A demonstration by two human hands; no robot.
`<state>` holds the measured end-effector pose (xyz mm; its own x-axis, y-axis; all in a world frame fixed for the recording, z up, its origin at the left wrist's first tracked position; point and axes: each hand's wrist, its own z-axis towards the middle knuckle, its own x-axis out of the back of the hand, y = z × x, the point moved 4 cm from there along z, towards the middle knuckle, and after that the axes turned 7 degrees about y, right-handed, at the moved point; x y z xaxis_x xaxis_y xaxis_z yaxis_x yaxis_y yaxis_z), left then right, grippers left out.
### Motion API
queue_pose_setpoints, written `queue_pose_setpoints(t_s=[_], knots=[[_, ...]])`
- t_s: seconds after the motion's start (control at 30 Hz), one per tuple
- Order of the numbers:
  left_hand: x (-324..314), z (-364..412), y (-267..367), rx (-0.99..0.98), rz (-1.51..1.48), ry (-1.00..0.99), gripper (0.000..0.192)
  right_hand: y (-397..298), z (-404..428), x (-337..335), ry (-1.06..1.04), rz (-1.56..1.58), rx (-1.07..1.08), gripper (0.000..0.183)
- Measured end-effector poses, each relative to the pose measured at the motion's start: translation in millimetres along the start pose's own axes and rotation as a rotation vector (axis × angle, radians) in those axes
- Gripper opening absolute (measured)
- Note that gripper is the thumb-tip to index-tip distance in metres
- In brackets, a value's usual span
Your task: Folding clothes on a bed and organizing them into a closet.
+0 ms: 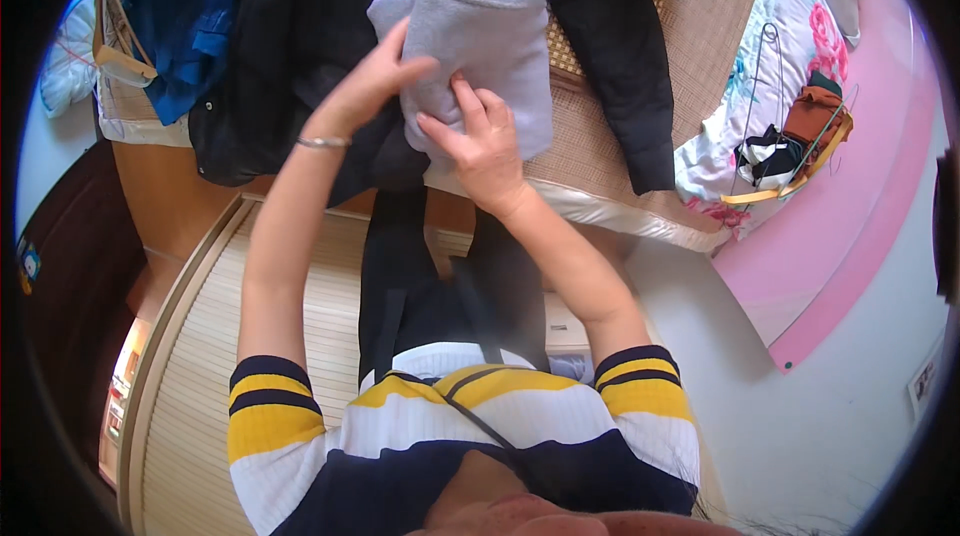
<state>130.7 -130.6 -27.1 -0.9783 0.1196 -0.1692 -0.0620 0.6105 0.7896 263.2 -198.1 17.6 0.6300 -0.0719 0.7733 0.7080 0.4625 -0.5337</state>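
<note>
A light grey folded garment (487, 48) of soft, sweatshirt-like fabric lies over black clothing at the bed's near side. My left hand (379, 78) is at its left edge, slightly blurred, with the thumb across the front of the cloth. The other fingertips are partly hidden, so its grip is unclear. My right hand (484, 142) rests against the lower front of the garment, thumb and fingers apart. Beneath and around the grey bundle spread black garments (300, 48), one black sleeve or leg (619, 86) reaching to the right.
A blue garment (180, 18) lies at the left by a hanger (124, 67). The bed bears a woven mat (705, 33). At right are a floral quilt (757, 93), a hanger with small clothes (795, 138) and a pink panel (810, 273). A slatted wooden panel (217, 386) stands lower left.
</note>
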Motion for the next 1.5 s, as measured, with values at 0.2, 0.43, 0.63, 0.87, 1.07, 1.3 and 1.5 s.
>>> queue_pose_setpoints(t_s=[0.2, 0.43, 0.63, 0.87, 1.07, 1.3, 1.5], knots=[[-23, -38, -38, -0.124, -0.423, 0.319, 0.05, 2, 5, 20, -0.22, 0.135, 0.142, 0.023], [-17, -34, -109, 0.042, -0.667, 0.452, 0.045, 34, 6, 8, -0.424, 0.645, -0.152, 0.038], [-46, -56, -80, 0.005, -0.698, 0.56, 0.042, 44, 45, 12, -0.208, 0.136, -0.098, 0.06], [-64, -34, -135, 0.028, -0.866, 0.627, 0.045, 66, 42, -46, -0.392, -0.135, 0.136, 0.063], [-49, -63, -106, -0.132, 0.21, 0.816, 0.051, 84, 25, -56, -0.33, -0.135, 0.155, 0.063], [-46, -3, 10, -0.822, 1.33, 0.228, 0.046, 80, 34, -54, -0.221, -0.124, 0.141, 0.063], [-26, 18, -18, -0.809, 1.335, 0.416, 0.041, 21, -27, -22, -0.358, -0.086, -0.117, 0.069]])
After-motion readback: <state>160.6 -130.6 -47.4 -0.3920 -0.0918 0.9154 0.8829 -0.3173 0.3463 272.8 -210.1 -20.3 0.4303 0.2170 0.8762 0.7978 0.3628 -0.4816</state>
